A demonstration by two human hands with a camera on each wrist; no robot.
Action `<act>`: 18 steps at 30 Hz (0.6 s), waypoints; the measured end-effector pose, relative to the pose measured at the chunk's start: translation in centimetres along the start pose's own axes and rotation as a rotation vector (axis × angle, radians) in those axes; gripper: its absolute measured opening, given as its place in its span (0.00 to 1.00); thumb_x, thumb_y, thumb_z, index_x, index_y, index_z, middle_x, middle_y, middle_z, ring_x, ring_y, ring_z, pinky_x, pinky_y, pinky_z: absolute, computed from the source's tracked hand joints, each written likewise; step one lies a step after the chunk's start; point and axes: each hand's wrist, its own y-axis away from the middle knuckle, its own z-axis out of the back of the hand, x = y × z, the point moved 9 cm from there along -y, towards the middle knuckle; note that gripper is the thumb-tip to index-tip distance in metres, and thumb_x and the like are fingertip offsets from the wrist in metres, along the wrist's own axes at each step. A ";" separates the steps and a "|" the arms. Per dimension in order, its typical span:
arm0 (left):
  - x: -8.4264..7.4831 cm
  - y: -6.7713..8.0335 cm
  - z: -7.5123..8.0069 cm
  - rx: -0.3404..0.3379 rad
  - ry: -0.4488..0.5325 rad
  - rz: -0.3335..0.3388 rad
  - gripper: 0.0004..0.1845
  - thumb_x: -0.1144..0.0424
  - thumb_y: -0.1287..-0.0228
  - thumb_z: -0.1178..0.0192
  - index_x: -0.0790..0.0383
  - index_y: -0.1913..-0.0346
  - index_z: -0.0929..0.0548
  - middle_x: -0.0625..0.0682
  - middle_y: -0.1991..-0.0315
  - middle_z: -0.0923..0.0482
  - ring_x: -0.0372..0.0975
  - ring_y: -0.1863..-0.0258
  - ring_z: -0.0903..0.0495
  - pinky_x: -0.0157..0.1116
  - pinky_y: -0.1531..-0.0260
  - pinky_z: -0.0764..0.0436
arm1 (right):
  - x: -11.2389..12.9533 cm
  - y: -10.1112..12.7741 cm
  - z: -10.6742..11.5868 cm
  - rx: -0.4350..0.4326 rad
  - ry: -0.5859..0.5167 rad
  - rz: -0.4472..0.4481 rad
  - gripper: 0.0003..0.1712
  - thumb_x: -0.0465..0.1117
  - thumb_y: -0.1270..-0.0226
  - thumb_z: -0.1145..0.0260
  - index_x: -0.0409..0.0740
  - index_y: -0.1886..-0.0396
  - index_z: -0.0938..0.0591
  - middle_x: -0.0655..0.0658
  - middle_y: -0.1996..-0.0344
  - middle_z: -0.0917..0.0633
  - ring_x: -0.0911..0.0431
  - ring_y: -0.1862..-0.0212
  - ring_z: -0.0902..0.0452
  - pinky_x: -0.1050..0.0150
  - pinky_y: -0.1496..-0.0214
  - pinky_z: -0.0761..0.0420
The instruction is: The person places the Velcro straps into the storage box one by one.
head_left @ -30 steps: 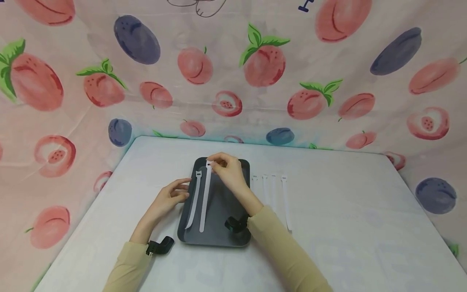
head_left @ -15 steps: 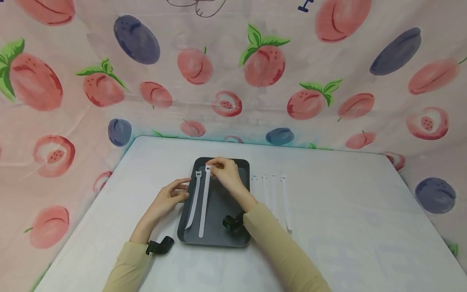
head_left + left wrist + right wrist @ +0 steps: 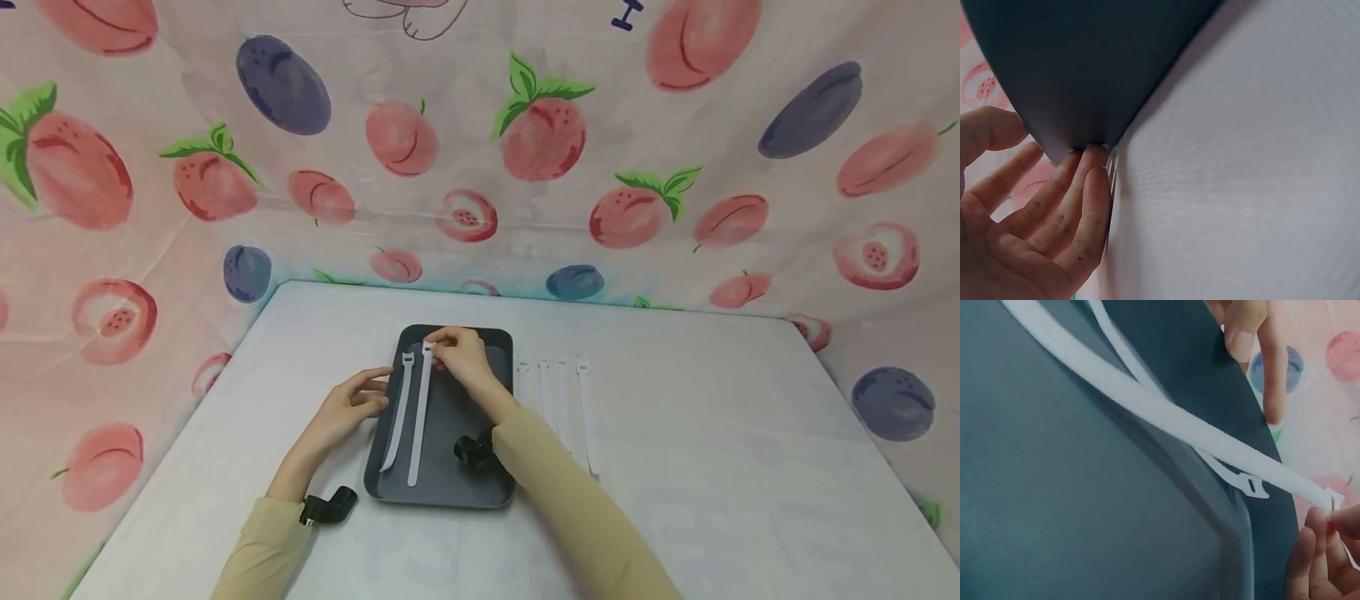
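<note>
My right hand (image 3: 462, 360) pinches the slotted head of a white hook-and-loop cable tie (image 3: 420, 417) over the dark grey tray (image 3: 480, 496). In the right wrist view, this tie (image 3: 1166, 419) stretches above the tray, its head between thumb and fingers. A second white cable tie (image 3: 399, 408) lies in the tray on the left, its slotted head (image 3: 1252, 486) towards the far end. At the tray's left side is my left hand (image 3: 348, 408). Its fingers (image 3: 1088, 194) touch the tray's outer wall in the left wrist view, loosely bent and not gripping.
Several more white cable ties (image 3: 587, 417) lie side by side on the white table (image 3: 712, 467), just right of the tray, partly behind the right forearm. A fruit-print cloth (image 3: 465, 125) hangs behind the table. Each wrist carries a black camera (image 3: 330, 505).
My right hand has moved slightly towards me, drawing the pinched cable tie with it, and its tail end now sits nearer the tray's front. The left hand stays put.
</note>
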 end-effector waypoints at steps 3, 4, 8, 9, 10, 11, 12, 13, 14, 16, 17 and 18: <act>0.0 0.0 0.0 0.002 -0.002 0.000 0.28 0.64 0.35 0.41 0.56 0.32 0.31 0.66 0.42 0.25 0.54 0.44 0.21 0.39 0.51 0.22 | -0.3 -0.2 -0.1 -0.004 0.004 -0.013 0.10 0.30 0.37 0.40 0.35 0.61 0.14 0.39 0.73 0.15 0.40 0.66 0.17 0.50 0.59 0.16; 0.0 0.0 0.0 0.002 -0.003 0.000 0.28 0.64 0.35 0.41 0.56 0.32 0.31 0.66 0.42 0.25 0.54 0.44 0.21 0.40 0.51 0.22 | -0.5 -0.3 -0.2 -0.004 0.004 -0.017 0.10 0.30 0.37 0.40 0.35 0.60 0.14 0.39 0.73 0.15 0.40 0.65 0.16 0.51 0.59 0.15; 0.0 0.1 0.1 0.005 -0.002 0.000 0.28 0.64 0.34 0.41 0.56 0.32 0.32 0.66 0.42 0.26 0.54 0.44 0.21 0.43 0.50 0.22 | -1.0 -0.7 -0.5 -0.005 0.016 -0.034 0.10 0.30 0.37 0.40 0.35 0.61 0.14 0.40 0.72 0.15 0.40 0.65 0.16 0.56 0.62 0.15; 0.0 0.1 0.1 0.006 0.000 0.000 0.28 0.63 0.34 0.41 0.56 0.32 0.32 0.66 0.42 0.26 0.54 0.44 0.21 0.43 0.49 0.22 | -1.2 -0.8 -0.5 -0.007 0.026 -0.035 0.10 0.30 0.37 0.40 0.35 0.61 0.14 0.40 0.73 0.15 0.42 0.65 0.16 0.58 0.63 0.15; 0.0 0.1 0.1 0.006 0.001 0.000 0.28 0.63 0.34 0.41 0.56 0.32 0.32 0.66 0.42 0.26 0.54 0.44 0.21 0.43 0.49 0.22 | -1.2 -0.9 -0.6 -0.008 0.036 -0.036 0.10 0.30 0.37 0.40 0.35 0.61 0.14 0.39 0.72 0.14 0.43 0.67 0.16 0.61 0.65 0.15; 0.0 0.1 0.1 0.007 0.005 0.001 0.28 0.63 0.34 0.42 0.56 0.32 0.32 0.66 0.42 0.26 0.54 0.44 0.21 0.44 0.49 0.21 | -1.3 -0.9 -0.6 -0.011 0.047 -0.038 0.10 0.30 0.37 0.40 0.36 0.61 0.14 0.39 0.72 0.14 0.44 0.67 0.16 0.63 0.66 0.16; 0.0 0.1 0.1 0.008 0.007 0.000 0.28 0.64 0.34 0.42 0.56 0.32 0.32 0.66 0.42 0.26 0.54 0.44 0.21 0.43 0.49 0.21 | -1.4 -1.0 -0.7 -0.013 0.055 -0.038 0.10 0.30 0.37 0.40 0.36 0.62 0.14 0.39 0.72 0.14 0.44 0.67 0.16 0.64 0.67 0.16; 0.0 0.1 0.1 0.007 0.008 0.001 0.27 0.64 0.34 0.42 0.55 0.32 0.31 0.66 0.42 0.26 0.54 0.43 0.21 0.43 0.50 0.21 | -1.4 -1.1 -0.7 -0.017 0.062 -0.039 0.09 0.30 0.38 0.40 0.36 0.62 0.14 0.38 0.72 0.14 0.45 0.68 0.16 0.65 0.69 0.17; 0.0 0.1 0.1 0.007 0.008 0.001 0.27 0.64 0.34 0.42 0.55 0.32 0.31 0.66 0.41 0.26 0.55 0.43 0.22 0.43 0.50 0.21 | -1.4 -1.1 -0.7 -0.021 0.071 -0.040 0.09 0.30 0.38 0.39 0.36 0.62 0.14 0.38 0.72 0.14 0.46 0.68 0.16 0.67 0.70 0.18; -0.1 0.1 0.1 0.006 0.007 -0.001 0.27 0.64 0.34 0.42 0.55 0.32 0.31 0.66 0.41 0.26 0.55 0.43 0.22 0.43 0.50 0.20 | -1.5 -1.2 -0.7 -0.026 0.077 -0.045 0.09 0.30 0.38 0.39 0.37 0.63 0.13 0.38 0.71 0.14 0.45 0.67 0.15 0.68 0.71 0.19; -0.1 0.1 0.1 0.005 0.008 -0.001 0.27 0.64 0.34 0.42 0.55 0.32 0.31 0.66 0.41 0.26 0.55 0.43 0.22 0.43 0.50 0.20 | -1.6 -1.2 -0.8 -0.027 0.080 -0.046 0.09 0.30 0.38 0.39 0.37 0.63 0.13 0.39 0.72 0.14 0.44 0.67 0.15 0.67 0.71 0.19; -0.1 0.1 0.1 0.005 0.006 -0.003 0.27 0.63 0.34 0.42 0.55 0.32 0.31 0.66 0.41 0.26 0.55 0.43 0.22 0.44 0.50 0.20 | -1.6 -1.3 -0.8 -0.030 0.082 -0.047 0.09 0.30 0.38 0.39 0.37 0.63 0.13 0.39 0.72 0.14 0.44 0.67 0.15 0.67 0.71 0.19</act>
